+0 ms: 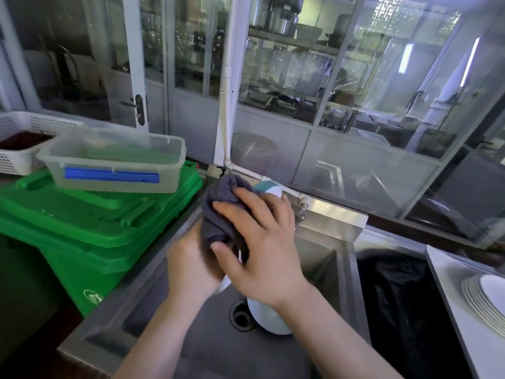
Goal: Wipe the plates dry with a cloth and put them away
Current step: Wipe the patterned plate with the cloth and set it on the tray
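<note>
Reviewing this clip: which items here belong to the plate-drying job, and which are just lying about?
Job: grey cloth, plate being wiped, both held over the sink by left hand and right hand; plates in sink; stacked plates.

Lying about: green bin, clear tub, white basket.

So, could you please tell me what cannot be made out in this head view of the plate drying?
- Plate being wiped: mostly hidden by the grey cloth and right hand.
- Left hand: fingers hidden behind the cloth.
- Plates in the sink: right forearm covers them; number unclear.
- Plate stack: cut off by the right edge.
</note>
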The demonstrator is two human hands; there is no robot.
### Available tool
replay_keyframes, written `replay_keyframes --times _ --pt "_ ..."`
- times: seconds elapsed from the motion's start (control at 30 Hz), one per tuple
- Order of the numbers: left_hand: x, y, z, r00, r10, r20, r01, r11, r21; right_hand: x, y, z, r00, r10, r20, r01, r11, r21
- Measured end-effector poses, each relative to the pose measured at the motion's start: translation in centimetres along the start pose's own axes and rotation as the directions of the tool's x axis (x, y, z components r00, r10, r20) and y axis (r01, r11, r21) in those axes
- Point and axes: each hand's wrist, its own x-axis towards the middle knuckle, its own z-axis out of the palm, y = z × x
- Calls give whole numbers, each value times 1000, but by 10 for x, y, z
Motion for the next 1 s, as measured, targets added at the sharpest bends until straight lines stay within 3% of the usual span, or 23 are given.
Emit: replay_keyframes --times 0.1,0.2,0.3,0.5,0.63,0.73,0.83,0.9,1.0 --pt "-4 1 0 996 -84 40 83 996 36 13 4 -4 993 90 80 -90 996 -5" --pt "-8 -1 2 953 -274 128 275 961 13 28 23 -8 985 156 76 -168 964 207" --pt "-7 -2 -3 946 -262 190 267 964 -2 34 51 -12 918 390 65 -381 829 410" --pt "-9 -1 -14 948 -251 198 270 960 -74 24 104 -22 650 721 241 -653 367 663" --pt "-4 0 -23 941 -288 176 325 915 -240 5 116 -21 355 849 392 -699 -38 714" --pt "3 0 -27 914 -381 140 403 816 -415 -17 113 -11 219 846 485 -672 -229 704" --pt "7 -4 -26 876 -473 99 432 674 -599 -35 105 1 274 734 621 -596 -377 709" --pt "8 -5 -23 849 -523 80 424 581 -695 -43 101 10 321 663 676 -575 -431 696" --pt "8 -10 -17 798 -595 93 415 431 -801 -51 95 14 325 610 723 -568 -485 665"
